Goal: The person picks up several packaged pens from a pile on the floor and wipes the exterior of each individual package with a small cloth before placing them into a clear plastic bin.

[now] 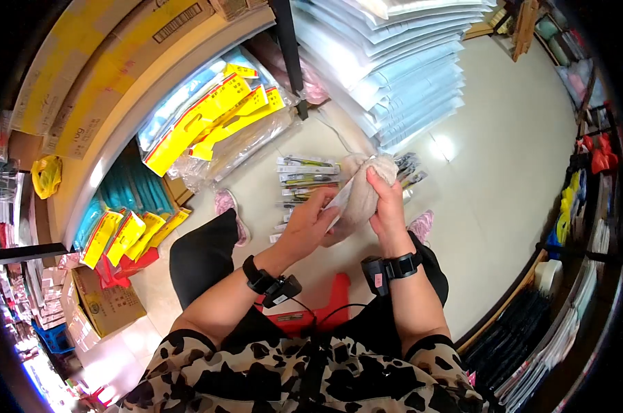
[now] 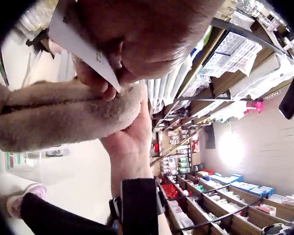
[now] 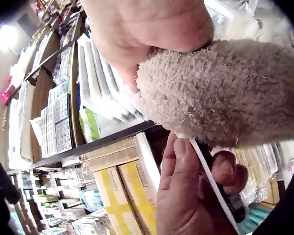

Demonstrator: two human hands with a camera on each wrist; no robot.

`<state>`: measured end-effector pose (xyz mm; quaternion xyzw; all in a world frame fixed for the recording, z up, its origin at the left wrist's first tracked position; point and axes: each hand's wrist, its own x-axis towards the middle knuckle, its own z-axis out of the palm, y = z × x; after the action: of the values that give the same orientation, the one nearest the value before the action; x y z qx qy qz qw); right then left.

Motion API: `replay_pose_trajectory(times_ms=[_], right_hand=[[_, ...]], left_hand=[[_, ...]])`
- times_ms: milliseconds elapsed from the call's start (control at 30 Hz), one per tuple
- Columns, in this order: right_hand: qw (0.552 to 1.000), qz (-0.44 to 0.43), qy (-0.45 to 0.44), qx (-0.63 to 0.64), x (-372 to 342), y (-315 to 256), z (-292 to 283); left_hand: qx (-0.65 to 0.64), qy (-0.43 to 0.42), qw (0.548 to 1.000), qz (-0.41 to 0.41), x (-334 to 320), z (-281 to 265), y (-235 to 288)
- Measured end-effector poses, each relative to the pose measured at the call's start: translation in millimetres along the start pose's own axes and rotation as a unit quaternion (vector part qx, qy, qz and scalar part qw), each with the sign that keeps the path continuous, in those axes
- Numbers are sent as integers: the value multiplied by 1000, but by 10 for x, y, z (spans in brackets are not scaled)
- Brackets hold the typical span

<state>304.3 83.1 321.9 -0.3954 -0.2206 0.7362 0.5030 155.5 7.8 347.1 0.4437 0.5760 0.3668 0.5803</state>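
Observation:
A folded beige fuzzy cloth (image 1: 358, 206), thick with a looped towel-like pile in the right wrist view, is held up in front of the body. My right hand (image 1: 387, 206) grips its right end, thumb on top. A flat white card (image 2: 83, 46) lies along the cloth, and my left hand (image 1: 310, 224) pinches it between thumb and fingers. In the left wrist view those left fingertips (image 2: 108, 92) are right at the cloth's edge. On the floor below lie several small packaged items (image 1: 304, 175) in clear sleeves, partly hidden by the cloth.
A tall stack of pale bluish-white packs (image 1: 401, 76) stands ahead. To the left, a shelf holds yellow-headed bags (image 1: 201, 124) and cartons (image 1: 112, 76). An open carton (image 1: 105, 303) sits lower left. Shelving with black folded goods (image 1: 511, 351) lines the right. A red stool (image 1: 325, 310) is underneath.

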Motion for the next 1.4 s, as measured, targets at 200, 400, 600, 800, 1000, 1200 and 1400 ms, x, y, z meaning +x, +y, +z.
replay_pose_trajectory(times_ms=[200,400,600,800,1000,1200,1400], right_hand=[[990,60,-47,121,82,-197,-91],[990,106,-87,0,-80,231,-51],[993,47,-108,-24,-133,40,107],[990,57,-109,-69,-337,-19,193],[970,47,-192,-145,-505,288,172],[960,128,-219,-115,-597,303,172],[932,87,-214,-278,-422,113,98]], left_hand=[[-123,-6,990,-64,-129,-187,-45],[-156,40,987,-1,12,-74,-106],[-15,63,995,71,10,47,-76],[-143,124,982,-11,-92,50,65],[-303,167,938,16,27,-25,195],[-387,139,911,41,72,-160,212],[-187,250,943,118,28,-291,229]])
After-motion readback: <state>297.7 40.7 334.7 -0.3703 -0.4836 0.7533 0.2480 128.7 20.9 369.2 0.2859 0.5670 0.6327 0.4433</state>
